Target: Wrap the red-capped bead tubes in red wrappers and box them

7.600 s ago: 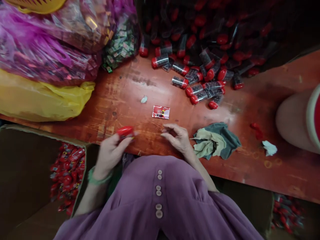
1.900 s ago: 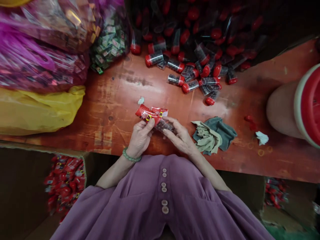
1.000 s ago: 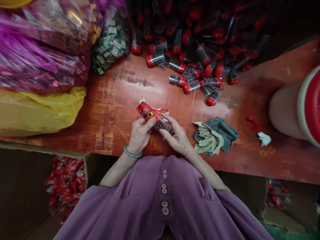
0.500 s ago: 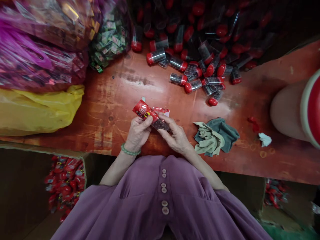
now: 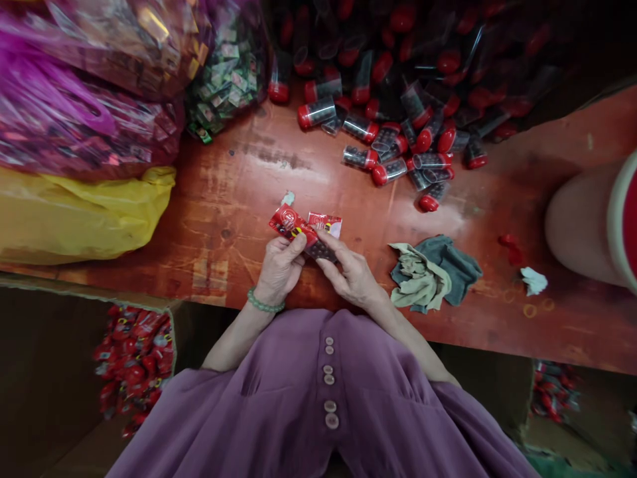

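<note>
My left hand [image 5: 279,271] pinches a red printed plastic sleeve [image 5: 287,219] between thumb and fingers, over the table's front part. From the sleeve's lower right end comes a clear tube of dark balls [image 5: 319,250]. My right hand [image 5: 354,273] grips that tube with thumb and fingers from the right. How far the tube sits inside the sleeve I cannot tell. Just behind my right fingertips lies a second red printed sleeve [image 5: 332,224], partly hidden. A small whitish scrap [image 5: 287,198] lies beyond the held sleeve.
Many red-capped tubes [image 5: 391,171] are heaped at the back. Bulging purple [image 5: 149,133] and yellow [image 5: 99,216] bags stand left. Crumpled cloths [image 5: 455,265], rubber bands [image 5: 530,310] and a white tub [image 5: 577,226] are right. Cardboard boxes below the edge hold red packages [image 5: 137,362].
The whole view has shifted slightly, with things a little farther right in the picture. Both hands keep their hold on the sleeve and tube, with hardly any change between them.
</note>
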Demonstrator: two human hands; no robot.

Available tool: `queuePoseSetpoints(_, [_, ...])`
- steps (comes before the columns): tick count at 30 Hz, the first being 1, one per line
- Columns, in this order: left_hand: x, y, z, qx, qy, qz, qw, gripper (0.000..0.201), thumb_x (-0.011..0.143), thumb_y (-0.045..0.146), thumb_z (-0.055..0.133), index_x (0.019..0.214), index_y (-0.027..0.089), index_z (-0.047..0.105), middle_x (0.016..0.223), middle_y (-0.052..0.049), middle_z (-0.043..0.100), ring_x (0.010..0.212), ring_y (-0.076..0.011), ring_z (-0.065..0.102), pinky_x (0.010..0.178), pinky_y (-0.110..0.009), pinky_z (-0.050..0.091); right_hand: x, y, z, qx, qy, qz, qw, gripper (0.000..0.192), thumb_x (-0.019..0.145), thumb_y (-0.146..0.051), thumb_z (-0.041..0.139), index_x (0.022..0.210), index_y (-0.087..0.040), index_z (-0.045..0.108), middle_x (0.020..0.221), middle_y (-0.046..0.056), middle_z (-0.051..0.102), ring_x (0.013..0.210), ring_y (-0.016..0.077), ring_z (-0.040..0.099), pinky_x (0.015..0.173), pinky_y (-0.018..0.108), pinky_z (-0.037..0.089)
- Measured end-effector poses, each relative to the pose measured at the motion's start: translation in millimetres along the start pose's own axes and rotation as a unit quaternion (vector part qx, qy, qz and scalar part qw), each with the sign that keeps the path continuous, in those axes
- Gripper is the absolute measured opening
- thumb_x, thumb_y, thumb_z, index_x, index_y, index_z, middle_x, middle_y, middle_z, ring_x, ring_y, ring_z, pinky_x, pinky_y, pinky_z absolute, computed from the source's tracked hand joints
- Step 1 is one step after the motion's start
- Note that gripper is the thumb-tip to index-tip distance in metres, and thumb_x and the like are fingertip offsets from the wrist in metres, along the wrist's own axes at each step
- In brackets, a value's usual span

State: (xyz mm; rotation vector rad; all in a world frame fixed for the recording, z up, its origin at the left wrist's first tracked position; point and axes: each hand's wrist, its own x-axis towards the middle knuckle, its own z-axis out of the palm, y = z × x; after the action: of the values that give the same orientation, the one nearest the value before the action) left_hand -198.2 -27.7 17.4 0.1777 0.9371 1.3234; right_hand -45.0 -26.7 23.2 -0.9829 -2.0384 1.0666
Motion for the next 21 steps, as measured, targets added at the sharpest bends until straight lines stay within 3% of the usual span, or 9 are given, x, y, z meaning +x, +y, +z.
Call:
queuePoseSetpoints(6, [0.8, -2.6, -2.9, 0.000, 0.010, 0.008, 1.000, 0.036, 0.053, 0.043, 0.092, 0.072, 0.017, 0.076, 0.072, -0.002, 0.074, 0.069, -0.0138, 0.068, 0.080, -0.029, 0.055, 0.9, -1.6, 3.2, -0.004, 0.000, -0.001, 1.000, 0.056, 0.098, -0.019, 0.050, 0.151, -0.028, 0.036, 0.147, 0.007, 0.054, 0.134, 0.0180, 0.054, 0.114, 0.037, 0.046])
queuePoseSetpoints(10, [0.1, -3.6, -4.5, -0.014, 0.027, 0.018, 0.999, 0.031, 0.051, 0.033, 0.094, 0.068, 0.017, 0.073, 0.069, 0.002, 0.071, 0.063, -0.0091, 0.064, 0.070, -0.023, 0.053, 1.6, -2.8, 5.1, 0.010, -0.008, 0.012, 1.000, 0.051, 0.099, -0.021, 0.049, 0.149, -0.026, 0.041, 0.144, 0.007, 0.057, 0.131, 0.0179, 0.057, 0.113, 0.039, 0.048])
queuePoseSetpoints(15, [-1.5, 0.7, -5.7, 0.002, -0.007, -0.024, 1.000, 0.032, 0.054, 0.034, 0.093, 0.073, 0.016, 0.075, 0.075, -0.001, 0.073, 0.070, -0.0120, 0.066, 0.077, -0.026, 0.053, 1.0, -5.6, 4.5, 0.056, -0.013, 0.063, 0.996, 0.047, 0.099, -0.025, 0.049, 0.145, -0.027, 0.042, 0.145, 0.006, 0.055, 0.133, 0.0193, 0.055, 0.112, 0.041, 0.047])
queuePoseSetpoints(18, [-2.0, 5.0, -4.8, 0.012, -0.018, -0.031, 0.999, 0.029, 0.055, 0.032, 0.092, 0.072, 0.016, 0.075, 0.073, -0.001, 0.073, 0.067, -0.0104, 0.065, 0.073, -0.024, 0.052, 2.5, -8.3, 2.1, 0.104, -0.016, 0.106, 0.989, 0.044, 0.099, -0.026, 0.051, 0.142, -0.028, 0.041, 0.142, 0.006, 0.057, 0.125, 0.0185, 0.060, 0.107, 0.039, 0.052])
queuePoseSetpoints(21, [-2.2, 7.7, -3.0, 0.024, -0.037, -0.031, 0.999, 0.028, 0.056, 0.032, 0.092, 0.073, 0.016, 0.076, 0.074, -0.003, 0.075, 0.070, -0.0129, 0.067, 0.076, -0.026, 0.054, 4.7, -8.2, 1.1, 0.079, -0.018, 0.087, 0.993, 0.041, 0.098, -0.025, 0.050, 0.139, -0.028, 0.044, 0.138, 0.006, 0.061, 0.122, 0.0185, 0.062, 0.104, 0.039, 0.053])
